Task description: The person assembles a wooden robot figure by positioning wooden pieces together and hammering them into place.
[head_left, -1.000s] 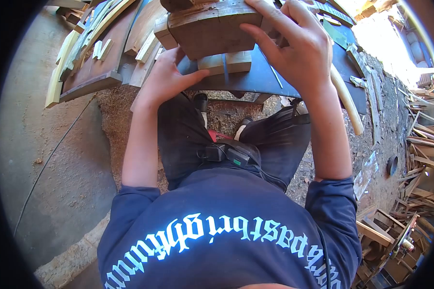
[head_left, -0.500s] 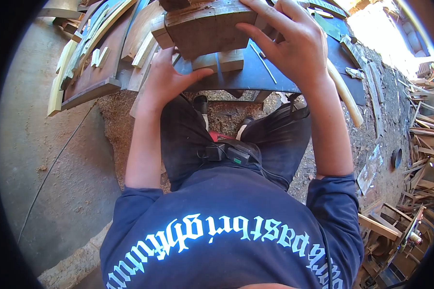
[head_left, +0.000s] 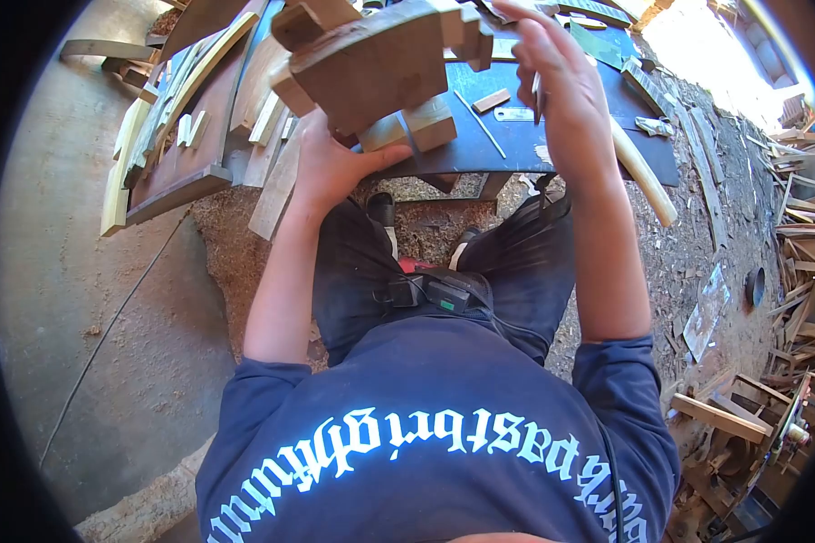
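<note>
A wooden assembly [head_left: 376,68] with a broad flat face and blocks at its ends is tilted over the dark blue tabletop [head_left: 466,161]. My left hand [head_left: 335,163] is at its lower left corner, thumb stretched out below it, the other fingers partly hidden behind the wood. Two small wooden blocks [head_left: 431,124] lie under the assembly's near edge. To the right of the assembly, my right hand [head_left: 557,86] is raised, apart from it, with a thin dark piece showing at its fingers. A thin light stick [head_left: 480,124], a small wood piece [head_left: 492,100] and a metal ruler [head_left: 514,114] lie between.
Long wood strips [head_left: 195,77] and boards lie on the left side of the table. A curved pale handle-like piece [head_left: 643,172] hangs over the right edge. Scrap wood [head_left: 801,244] is piled at the far right. A cable [head_left: 109,317] runs along the left floor.
My right hand has let go of the wooden assembly and moved off to its right. The assembly has tilted, and its right-end blocks, the small wood piece and the ruler now show.
</note>
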`<act>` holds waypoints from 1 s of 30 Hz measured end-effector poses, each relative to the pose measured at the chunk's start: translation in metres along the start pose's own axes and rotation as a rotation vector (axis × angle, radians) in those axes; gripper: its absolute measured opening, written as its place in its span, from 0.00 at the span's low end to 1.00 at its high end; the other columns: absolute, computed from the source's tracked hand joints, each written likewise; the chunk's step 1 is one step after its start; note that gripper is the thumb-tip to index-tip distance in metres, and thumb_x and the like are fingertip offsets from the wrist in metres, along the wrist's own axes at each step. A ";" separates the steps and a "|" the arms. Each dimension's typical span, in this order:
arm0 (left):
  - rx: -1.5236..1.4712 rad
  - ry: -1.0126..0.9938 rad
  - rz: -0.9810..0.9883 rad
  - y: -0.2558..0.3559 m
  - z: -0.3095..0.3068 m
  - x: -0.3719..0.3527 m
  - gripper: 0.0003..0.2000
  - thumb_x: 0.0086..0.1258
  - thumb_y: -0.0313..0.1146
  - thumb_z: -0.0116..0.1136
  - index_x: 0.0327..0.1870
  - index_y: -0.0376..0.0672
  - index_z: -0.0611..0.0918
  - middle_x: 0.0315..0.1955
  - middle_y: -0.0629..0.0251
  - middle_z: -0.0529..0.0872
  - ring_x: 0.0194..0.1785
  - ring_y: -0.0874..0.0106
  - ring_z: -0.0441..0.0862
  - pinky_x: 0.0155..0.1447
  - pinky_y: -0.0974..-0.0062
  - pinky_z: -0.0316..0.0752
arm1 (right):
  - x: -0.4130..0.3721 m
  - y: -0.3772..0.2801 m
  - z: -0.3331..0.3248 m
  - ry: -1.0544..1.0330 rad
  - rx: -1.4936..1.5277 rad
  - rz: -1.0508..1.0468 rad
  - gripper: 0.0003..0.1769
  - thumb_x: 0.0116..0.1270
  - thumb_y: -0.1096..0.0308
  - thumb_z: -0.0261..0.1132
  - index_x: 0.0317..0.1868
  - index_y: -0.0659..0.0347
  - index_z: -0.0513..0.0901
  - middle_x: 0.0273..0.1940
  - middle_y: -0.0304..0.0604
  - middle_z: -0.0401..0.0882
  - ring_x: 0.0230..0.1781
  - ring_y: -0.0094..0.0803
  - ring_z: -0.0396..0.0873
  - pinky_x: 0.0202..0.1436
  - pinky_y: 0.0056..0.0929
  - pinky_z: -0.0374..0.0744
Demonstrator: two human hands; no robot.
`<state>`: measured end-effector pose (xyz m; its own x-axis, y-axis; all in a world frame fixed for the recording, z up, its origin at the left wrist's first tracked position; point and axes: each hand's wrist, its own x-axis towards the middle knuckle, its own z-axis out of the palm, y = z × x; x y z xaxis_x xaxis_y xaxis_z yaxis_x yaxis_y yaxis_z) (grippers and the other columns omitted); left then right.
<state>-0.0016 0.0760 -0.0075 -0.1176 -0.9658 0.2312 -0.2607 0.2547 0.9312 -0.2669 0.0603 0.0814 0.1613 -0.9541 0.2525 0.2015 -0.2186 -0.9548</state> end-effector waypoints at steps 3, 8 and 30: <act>-0.262 -0.020 -0.012 0.013 0.012 -0.003 0.37 0.57 0.33 0.85 0.66 0.34 0.75 0.53 0.57 0.88 0.56 0.65 0.88 0.60 0.67 0.85 | -0.037 0.000 -0.003 -0.005 0.377 0.168 0.25 0.68 0.61 0.54 0.62 0.64 0.71 0.42 0.39 0.69 0.38 0.26 0.65 0.44 0.25 0.67; -0.543 0.016 -0.061 0.066 0.023 -0.001 0.36 0.59 0.28 0.83 0.68 0.35 0.74 0.55 0.57 0.87 0.57 0.66 0.88 0.62 0.67 0.85 | -0.090 0.008 -0.015 -0.052 0.738 0.262 0.22 0.56 0.70 0.54 0.53 0.56 0.64 0.46 0.44 0.63 0.42 0.30 0.64 0.45 0.27 0.70; -0.984 -0.582 -0.317 0.178 0.115 -0.055 0.40 0.77 0.57 0.60 0.77 0.32 0.66 0.65 0.48 0.82 0.68 0.61 0.82 0.70 0.66 0.79 | -0.191 -0.039 -0.035 0.238 -0.154 -0.691 0.27 0.68 0.76 0.75 0.62 0.59 0.70 0.47 0.54 0.78 0.44 0.40 0.86 0.41 0.41 0.94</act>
<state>-0.1517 0.1798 0.1134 -0.6645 -0.7468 0.0255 0.4625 -0.3843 0.7990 -0.3396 0.2436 0.0649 -0.1703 -0.6034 0.7790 0.0410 -0.7942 -0.6062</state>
